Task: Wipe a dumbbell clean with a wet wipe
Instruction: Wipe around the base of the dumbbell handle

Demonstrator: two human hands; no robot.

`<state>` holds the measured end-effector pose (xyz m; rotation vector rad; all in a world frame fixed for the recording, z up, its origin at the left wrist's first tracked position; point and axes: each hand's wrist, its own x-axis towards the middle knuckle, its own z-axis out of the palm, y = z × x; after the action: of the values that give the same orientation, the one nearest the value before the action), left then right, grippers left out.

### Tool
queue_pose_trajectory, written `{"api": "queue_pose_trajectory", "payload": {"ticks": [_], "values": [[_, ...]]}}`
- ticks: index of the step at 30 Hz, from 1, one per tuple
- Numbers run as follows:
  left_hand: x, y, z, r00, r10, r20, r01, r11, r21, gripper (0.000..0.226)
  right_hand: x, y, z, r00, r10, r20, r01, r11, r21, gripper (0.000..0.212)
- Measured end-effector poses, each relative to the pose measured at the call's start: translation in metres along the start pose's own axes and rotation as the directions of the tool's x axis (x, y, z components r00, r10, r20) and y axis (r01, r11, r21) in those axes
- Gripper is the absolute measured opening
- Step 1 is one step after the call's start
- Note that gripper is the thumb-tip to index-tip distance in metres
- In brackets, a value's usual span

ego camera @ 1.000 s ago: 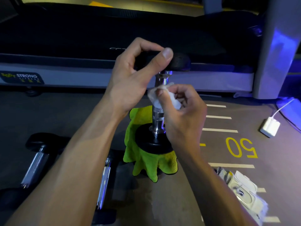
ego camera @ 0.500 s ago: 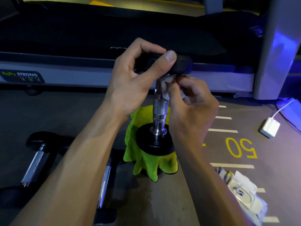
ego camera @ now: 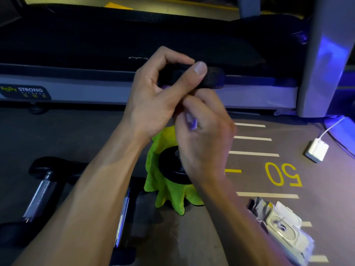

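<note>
Dumbbell [ego camera: 211, 77] upright, matte black ends | right hand [ego camera: 203, 135] pinching wipe [ego camera: 192, 120]

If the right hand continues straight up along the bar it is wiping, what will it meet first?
Most likely the upper black head of the dumbbell, gripped by the left hand. The right hand, holding the wet wipe, sits just below it; the left thumb may come first, since depth is unclear.

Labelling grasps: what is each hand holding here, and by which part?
Left hand grips the upright dumbbell by its top head. Right hand holds the wet wipe around the handle, mostly hidden.
</note>
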<state>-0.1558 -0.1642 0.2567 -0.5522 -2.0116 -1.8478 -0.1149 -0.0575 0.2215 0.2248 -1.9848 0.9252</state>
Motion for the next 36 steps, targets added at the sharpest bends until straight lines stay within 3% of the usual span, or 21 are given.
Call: {"api": "queue_pose_trajectory", "payload": {"ticks": [2,5,8,10,12,16,19,22,29,34,36], "values": [[0.0,0.002,0.003,1.0,0.01,0.022,-0.01,1.0,0.021,0.018,0.0,0.0,0.0,0.998,-0.067,0.007,0.068,0.995,-0.076,0.012],[-0.001,0.001,0.002,1.0,0.007,0.025,-0.007,1.0,0.008,0.014,-0.001,0.011,-0.012,0.999,0.017,-0.035,-0.018,0.999,-0.036,0.011],[-0.002,-0.002,-0.002,1.0,-0.011,0.015,0.012,0.999,-0.05,0.011,-0.016,0.031,-0.02,0.948,0.303,0.101,-0.308,0.951,0.034,0.012],[-0.002,-0.002,-0.005,1.0,-0.012,0.016,0.013,0.997,-0.074,0.012,-0.033,0.038,-0.023,0.816,0.511,0.27,-0.554,0.825,0.113,0.01],[-0.003,-0.003,-0.005,1.0,-0.001,0.017,0.002,0.997,-0.074,0.011,-0.034,0.036,-0.024,0.748,0.591,0.303,-0.66,0.713,0.238,0.013],[-0.005,-0.002,-0.004,0.999,-0.002,0.035,0.004,0.999,-0.053,0.01,0.002,0.022,-0.026,0.847,0.491,0.206,-0.529,0.734,0.426,0.006],[-0.005,-0.002,-0.005,1.0,-0.009,0.023,0.01,0.998,-0.054,0.011,0.002,0.011,-0.019,0.943,0.287,0.167,-0.324,0.907,0.268,0.004],[-0.006,0.001,-0.004,1.0,-0.007,0.022,0.008,0.999,-0.043,0.012,-0.018,0.007,-0.014,0.969,0.162,0.186,-0.179,0.981,0.08,0.007],[-0.008,0.001,-0.007,1.0,-0.007,0.019,0.008,0.998,-0.06,0.011,-0.045,0.016,-0.032,0.915,0.259,0.31,-0.289,0.956,0.053,0.014],[-0.011,0.006,-0.004,0.999,-0.013,0.034,0.015,0.998,-0.064,0.015,-0.003,0.012,-0.019,0.942,0.31,0.132,-0.333,0.914,0.231,0.005],[-0.011,0.005,-0.004,1.0,-0.011,0.029,0.013,0.996,-0.086,0.015,-0.02,0.013,-0.023,0.92,0.34,0.197,-0.381,0.895,0.234,0.008]]}}
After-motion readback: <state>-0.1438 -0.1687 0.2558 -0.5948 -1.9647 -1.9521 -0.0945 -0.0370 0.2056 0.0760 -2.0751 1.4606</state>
